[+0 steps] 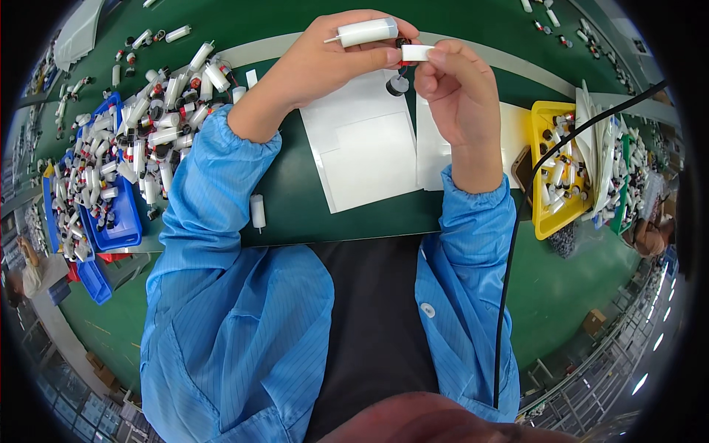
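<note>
1. Head view, far left: a blue bin (118, 221) holds a heap of small white cylinders (140, 133), spilling onto the green table (295, 214).
2. Left hand (325, 63) pinches a white cylinder (367, 32): it looks light, rigid and smooth, best held mid-body.
3. Right hand (461, 92) grips a white label strip (416, 52), thin and flexible.
4. White backing sheets (362, 148) lie below; a yellow bin (557, 177) stands right.
</note>
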{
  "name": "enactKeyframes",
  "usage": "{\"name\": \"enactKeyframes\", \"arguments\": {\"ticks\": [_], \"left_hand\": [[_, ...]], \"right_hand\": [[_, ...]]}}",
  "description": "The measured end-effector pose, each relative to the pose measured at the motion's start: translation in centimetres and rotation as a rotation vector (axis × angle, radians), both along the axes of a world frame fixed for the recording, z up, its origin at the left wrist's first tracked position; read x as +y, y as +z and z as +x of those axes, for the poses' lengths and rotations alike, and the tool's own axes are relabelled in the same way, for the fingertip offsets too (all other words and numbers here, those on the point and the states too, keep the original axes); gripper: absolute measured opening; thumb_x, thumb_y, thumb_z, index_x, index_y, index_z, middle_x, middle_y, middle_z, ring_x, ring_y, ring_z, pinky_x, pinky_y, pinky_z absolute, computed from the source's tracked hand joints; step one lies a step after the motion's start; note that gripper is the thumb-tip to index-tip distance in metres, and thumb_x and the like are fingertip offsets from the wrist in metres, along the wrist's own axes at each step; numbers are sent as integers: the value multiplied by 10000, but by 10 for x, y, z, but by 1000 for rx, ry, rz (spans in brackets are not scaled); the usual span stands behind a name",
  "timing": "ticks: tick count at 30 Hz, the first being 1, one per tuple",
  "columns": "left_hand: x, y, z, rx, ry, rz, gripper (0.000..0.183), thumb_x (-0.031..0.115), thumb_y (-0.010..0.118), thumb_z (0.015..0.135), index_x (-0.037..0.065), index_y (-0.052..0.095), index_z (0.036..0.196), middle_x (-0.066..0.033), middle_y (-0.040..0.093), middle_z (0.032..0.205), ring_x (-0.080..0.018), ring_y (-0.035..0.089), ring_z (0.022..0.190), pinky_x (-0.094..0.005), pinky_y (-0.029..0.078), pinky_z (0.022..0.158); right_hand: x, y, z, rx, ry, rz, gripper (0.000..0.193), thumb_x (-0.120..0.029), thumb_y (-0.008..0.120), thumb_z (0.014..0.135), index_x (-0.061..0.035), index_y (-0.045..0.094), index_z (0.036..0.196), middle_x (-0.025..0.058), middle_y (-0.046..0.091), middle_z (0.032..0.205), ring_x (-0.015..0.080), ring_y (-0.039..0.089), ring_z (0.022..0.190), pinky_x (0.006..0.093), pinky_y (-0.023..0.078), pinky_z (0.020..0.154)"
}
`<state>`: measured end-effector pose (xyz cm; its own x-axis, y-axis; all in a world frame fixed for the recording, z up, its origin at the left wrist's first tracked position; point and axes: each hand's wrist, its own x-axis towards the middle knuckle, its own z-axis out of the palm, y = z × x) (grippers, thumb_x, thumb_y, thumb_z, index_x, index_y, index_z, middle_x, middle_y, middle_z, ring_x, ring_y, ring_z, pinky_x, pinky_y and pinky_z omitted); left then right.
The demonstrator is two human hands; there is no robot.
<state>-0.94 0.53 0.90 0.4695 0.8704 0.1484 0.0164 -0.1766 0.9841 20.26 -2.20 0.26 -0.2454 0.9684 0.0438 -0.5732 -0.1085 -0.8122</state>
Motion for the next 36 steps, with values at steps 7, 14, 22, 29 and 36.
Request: {"name": "enactKeyframes", "arguments": {"ticks": [7, 14, 22, 29, 36], "left_hand": [[0, -3, 2, 24, 0, 34, 300, 56, 651, 925, 35, 678, 1223, -26, 693, 1013, -84, 628, 912, -235, 507, 807], [2, -2, -2, -1, -87, 22, 307, 61, 671, 914, 29, 681, 1219, -53, 701, 1093, -104, 644, 946, -230, 508, 836], [2, -5, 0, -94, -28, -62, 277, 71, 699, 909, 12, 691, 1180, -74, 709, 1097, -156, 674, 1001, -276, 549, 888], [-5, -7, 3, -178, -167, -25, 273, 53, 704, 898, 6, 696, 1167, -94, 728, 1053, -170, 679, 944, -304, 534, 855], [1, 26, -20, -232, -254, -221, 309, 23, 707, 894, -32, 673, 1196, -104, 734, 1033, -131, 694, 913, -272, 552, 838]], "right_hand": [[-2, -3, -13, -197, -134, -8, 76, -47, 659, 884, 17, 691, 910, 75, 669, 762, 116, 595, 630, 263, 468, 582], [-3, -6, -17, -212, -215, -36, 77, -24, 668, 859, 31, 686, 910, 78, 669, 751, 113, 593, 623, 253, 462, 571], [-10, -6, -15, -351, -211, 17, 110, -25, 692, 878, 7, 664, 980, 101, 695, 858, 114, 624, 735, 239, 474, 658], [-11, -6, -15, 67, 34, -127, 453, -56, 703, 881, -90, 451, 1256, 116, 665, 1153, 145, 591, 867, 276, 440, 752], [-4, -14, -27, 122, 178, -65, 405, -189, 702, 912, -73, 468, 1221, 21, 562, 986, 120, 519, 829, 282, 426, 758]]}}
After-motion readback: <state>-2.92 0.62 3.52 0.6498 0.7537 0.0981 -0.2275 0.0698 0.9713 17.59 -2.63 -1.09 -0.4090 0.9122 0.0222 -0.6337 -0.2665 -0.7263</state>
